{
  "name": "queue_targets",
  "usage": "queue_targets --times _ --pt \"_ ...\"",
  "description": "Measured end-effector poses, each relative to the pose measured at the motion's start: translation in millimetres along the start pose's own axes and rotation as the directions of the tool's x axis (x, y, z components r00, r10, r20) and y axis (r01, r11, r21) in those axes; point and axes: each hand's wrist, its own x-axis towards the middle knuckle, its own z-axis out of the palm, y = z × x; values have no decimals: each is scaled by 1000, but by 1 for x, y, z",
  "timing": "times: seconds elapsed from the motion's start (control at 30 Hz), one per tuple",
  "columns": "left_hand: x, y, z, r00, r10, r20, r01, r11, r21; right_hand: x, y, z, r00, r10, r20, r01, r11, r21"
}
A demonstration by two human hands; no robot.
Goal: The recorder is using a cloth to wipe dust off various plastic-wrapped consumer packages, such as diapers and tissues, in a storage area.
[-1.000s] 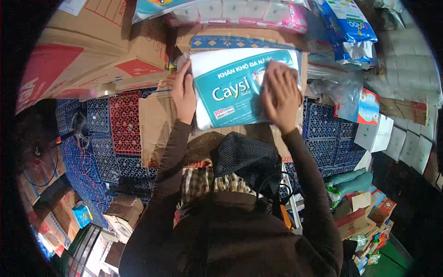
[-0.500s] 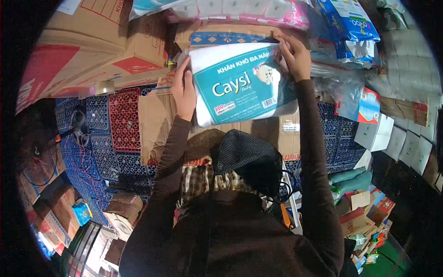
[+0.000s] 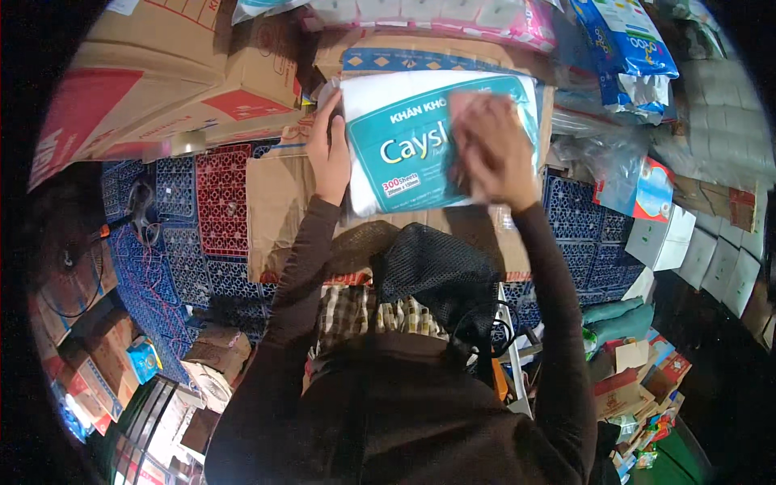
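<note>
A white, teal-labelled pack of dry wipes [image 3: 404, 145] in clear plastic lies in front of me on a cardboard box. My left hand [image 3: 328, 158] grips its left side, fingers along the edge and thumb towards the front. Over the right part of the label is my right hand [image 3: 497, 149], blurred by motion and covering some of the print. A pinkish patch [image 3: 469, 103] shows by its fingers; whether this is a cloth or only blur, I cannot make out.
Large cardboard boxes [image 3: 178, 73] stand at the left. Pink-edged tissue packs [image 3: 436, 14] lie at the back, a blue-and-white package [image 3: 626, 48] at the back right. Blue plastic grid mats [image 3: 182, 250] cover the floor. A black mesh-topped cap [image 3: 436, 263] is below the pack.
My right hand has moved from the pack's upper right corner down and left onto its front. The pack now sits straighter and slightly further right, with my left hand still at its side.
</note>
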Motion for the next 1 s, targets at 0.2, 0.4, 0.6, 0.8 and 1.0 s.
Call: queue_targets --times 0.2,0.4,0.6,0.8,1.0 --pt "1 0 1 1000 -10 1 10 1000 -9 56 53 7 908 307 -286 -375 899 -225" --pt "1 1 0 1000 1 -1 -1 1000 8 19 -51 32 989 123 -85 -121 992 26" --pt "1 2 1 1000 7 -6 -7 1000 23 15 -57 32 980 -161 119 153 985 74" --pt "1 -1 2 1000 25 -14 -25 999 25 88 28 21 966 202 -160 -224 965 -134" --pt "0 -7 1 998 60 -31 -59 998 14 61 -64 35 979 -179 -103 187 980 71"
